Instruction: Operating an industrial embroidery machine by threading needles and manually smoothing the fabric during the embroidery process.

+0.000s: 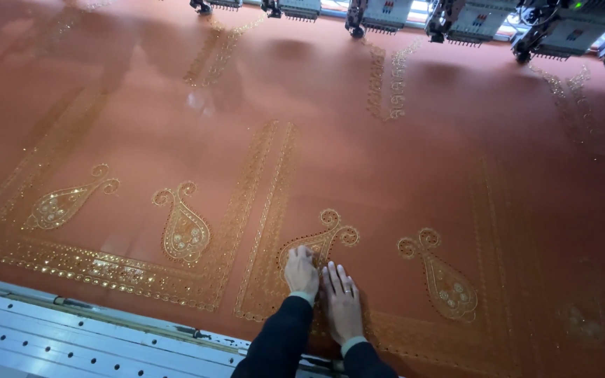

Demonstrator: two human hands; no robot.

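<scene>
Where the left hand covers it, the lower part of one gold paisley motif on the rust-red fabric is hidden, and whether its curled fingers pinch anything cannot be told. The right hand lies flat just beside it, fingers together and pressed on the cloth, a ring on one finger. Both dark sleeves are cut off by the bottom edge. Embroidery machine heads along the top are partly cropped; a metal frame rail runs along the near edge.
</scene>
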